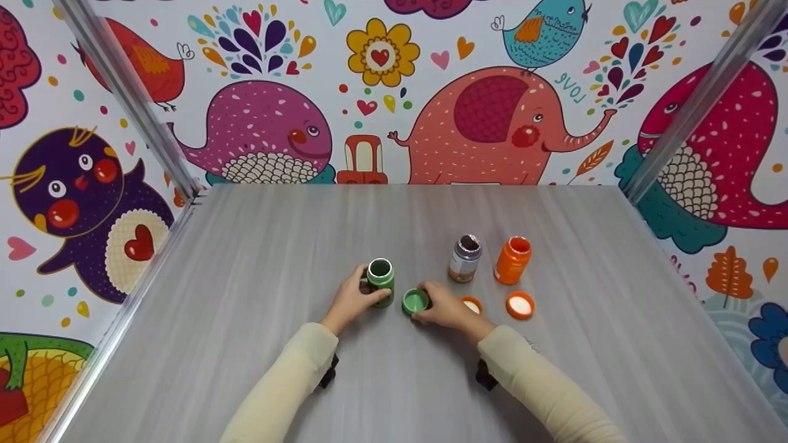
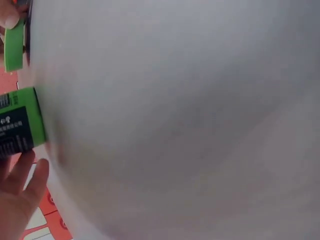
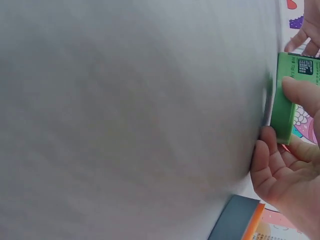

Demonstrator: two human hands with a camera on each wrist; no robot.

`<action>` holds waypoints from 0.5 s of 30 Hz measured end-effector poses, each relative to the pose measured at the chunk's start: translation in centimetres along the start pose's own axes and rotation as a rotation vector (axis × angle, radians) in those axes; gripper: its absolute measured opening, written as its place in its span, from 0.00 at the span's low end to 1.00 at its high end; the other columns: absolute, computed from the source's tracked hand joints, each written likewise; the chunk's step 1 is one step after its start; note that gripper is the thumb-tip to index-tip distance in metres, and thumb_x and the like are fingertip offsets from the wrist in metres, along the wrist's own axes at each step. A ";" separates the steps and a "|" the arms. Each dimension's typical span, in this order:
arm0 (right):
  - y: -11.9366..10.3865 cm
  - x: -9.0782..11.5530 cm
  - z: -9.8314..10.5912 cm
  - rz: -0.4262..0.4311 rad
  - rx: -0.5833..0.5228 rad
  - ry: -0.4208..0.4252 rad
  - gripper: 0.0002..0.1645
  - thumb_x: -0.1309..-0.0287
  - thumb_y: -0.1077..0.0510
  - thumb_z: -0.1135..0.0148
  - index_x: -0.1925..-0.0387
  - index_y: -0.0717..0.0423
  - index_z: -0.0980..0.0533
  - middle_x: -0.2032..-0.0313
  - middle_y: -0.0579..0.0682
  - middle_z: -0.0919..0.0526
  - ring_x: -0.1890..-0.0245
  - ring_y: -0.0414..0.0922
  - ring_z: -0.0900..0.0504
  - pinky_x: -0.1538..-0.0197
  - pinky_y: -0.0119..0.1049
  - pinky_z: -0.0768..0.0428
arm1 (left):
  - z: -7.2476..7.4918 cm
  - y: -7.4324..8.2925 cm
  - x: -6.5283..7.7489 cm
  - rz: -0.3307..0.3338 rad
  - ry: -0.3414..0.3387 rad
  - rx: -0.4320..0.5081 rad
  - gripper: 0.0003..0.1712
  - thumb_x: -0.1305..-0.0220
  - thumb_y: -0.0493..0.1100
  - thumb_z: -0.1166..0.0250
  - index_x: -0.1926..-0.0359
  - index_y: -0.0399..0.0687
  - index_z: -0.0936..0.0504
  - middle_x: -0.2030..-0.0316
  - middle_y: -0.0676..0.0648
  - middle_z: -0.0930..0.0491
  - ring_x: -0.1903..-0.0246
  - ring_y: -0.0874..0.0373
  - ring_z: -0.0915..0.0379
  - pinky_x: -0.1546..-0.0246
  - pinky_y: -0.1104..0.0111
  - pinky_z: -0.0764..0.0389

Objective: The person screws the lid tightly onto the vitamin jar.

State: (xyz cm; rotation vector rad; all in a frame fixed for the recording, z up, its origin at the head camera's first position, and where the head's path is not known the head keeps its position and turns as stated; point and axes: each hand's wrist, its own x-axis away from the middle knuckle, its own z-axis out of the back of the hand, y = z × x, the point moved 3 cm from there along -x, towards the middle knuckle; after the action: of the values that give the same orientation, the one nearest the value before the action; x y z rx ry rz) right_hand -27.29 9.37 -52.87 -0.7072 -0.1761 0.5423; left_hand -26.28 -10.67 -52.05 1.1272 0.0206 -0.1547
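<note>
Green bottle (image 1: 381, 283), dark inside, sits within left fingers (image 2: 36, 182); right fingers (image 3: 261, 159) pinch a lid (image 1: 416, 301).

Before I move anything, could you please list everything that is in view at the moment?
Green bottle: one, green, uncapped, in the left hand
Green cap: one, green, in the right hand, beside the green bottle
Grey bottle: one, grey, uncapped, upright beyond the right hand
Orange bottle: one, orange, uncapped, right of the grey bottle
Loose caps: two, orange with white insides, near the right hand, one partly hidden
Table: one, grey, under everything
Walls: three, multicoloured cartoon print, back and sides
Posts: two, silvery, back corners
Wrist devices: two, black, at the wrists
Sleeves: two, cream, on the arms
Hands: two, bare, mid-table
</note>
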 end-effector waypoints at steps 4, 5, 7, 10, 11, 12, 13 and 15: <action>-0.1 0.0 0.1 0.009 -0.020 -0.008 0.28 0.57 0.60 0.31 0.55 0.68 0.30 0.60 0.58 0.25 0.58 0.52 0.27 0.53 0.47 0.28 | -0.2 0.1 0.2 -0.013 -0.035 -0.004 0.34 0.50 0.48 0.30 0.44 0.41 0.32 0.52 0.39 0.25 0.54 0.48 0.26 0.51 0.58 0.26; -0.1 0.1 0.1 0.007 -0.027 -0.008 0.28 0.57 0.60 0.31 0.55 0.69 0.30 0.60 0.58 0.25 0.58 0.52 0.27 0.53 0.47 0.28 | -0.3 0.1 0.3 -0.014 -0.041 -0.005 0.35 0.50 0.49 0.30 0.44 0.41 0.32 0.52 0.39 0.25 0.54 0.48 0.26 0.51 0.58 0.26; -0.2 0.1 0.2 0.002 -0.046 -0.010 0.28 0.57 0.61 0.31 0.55 0.69 0.30 0.60 0.58 0.24 0.58 0.52 0.26 0.54 0.47 0.28 | -0.4 0.2 0.3 -0.023 -0.053 -0.009 0.35 0.50 0.49 0.30 0.44 0.41 0.32 0.52 0.39 0.25 0.54 0.48 0.25 0.52 0.58 0.26; -0.3 0.1 0.4 -0.012 -0.066 -0.019 0.28 0.56 0.61 0.31 0.55 0.70 0.30 0.60 0.59 0.24 0.58 0.52 0.26 0.54 0.47 0.28 | -0.5 0.2 0.3 -0.028 -0.056 -0.005 0.35 0.51 0.49 0.30 0.44 0.41 0.32 0.52 0.39 0.24 0.55 0.48 0.25 0.52 0.58 0.26; -0.4 0.1 0.5 -0.017 -0.071 -0.024 0.28 0.56 0.61 0.31 0.54 0.70 0.30 0.60 0.58 0.24 0.58 0.52 0.26 0.54 0.47 0.28 | -0.5 0.1 0.4 -0.031 -0.056 -0.001 0.35 0.51 0.49 0.29 0.44 0.41 0.32 0.52 0.39 0.24 0.55 0.48 0.25 0.52 0.58 0.25; -0.5 0.1 0.5 -0.023 -0.070 -0.028 0.28 0.56 0.61 0.31 0.54 0.70 0.30 0.60 0.58 0.24 0.58 0.51 0.26 0.54 0.47 0.28 | -0.6 0.1 0.4 -0.032 -0.056 0.002 0.35 0.51 0.48 0.29 0.45 0.41 0.32 0.52 0.39 0.24 0.55 0.48 0.25 0.52 0.58 0.25; -0.5 0.1 0.6 -0.033 -0.070 -0.031 0.28 0.56 0.60 0.31 0.54 0.69 0.30 0.60 0.58 0.24 0.58 0.51 0.26 0.54 0.46 0.28 | -0.6 0.0 0.4 -0.029 -0.054 0.006 0.35 0.52 0.48 0.29 0.45 0.41 0.32 0.52 0.39 0.24 0.55 0.48 0.25 0.52 0.59 0.25; -0.7 0.1 0.8 -0.048 -0.065 -0.027 0.28 0.56 0.60 0.31 0.54 0.68 0.30 0.61 0.57 0.23 0.59 0.50 0.26 0.54 0.46 0.27 | -0.6 0.0 0.4 -0.031 -0.053 0.006 0.35 0.52 0.48 0.29 0.45 0.41 0.32 0.53 0.40 0.24 0.55 0.48 0.25 0.53 0.59 0.25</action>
State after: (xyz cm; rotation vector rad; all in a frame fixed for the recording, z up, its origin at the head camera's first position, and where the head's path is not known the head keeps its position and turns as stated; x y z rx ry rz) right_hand -27.23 9.43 -51.77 -0.7574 -0.2365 0.5025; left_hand -25.82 -10.14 -52.38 1.1288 -0.0098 -0.2127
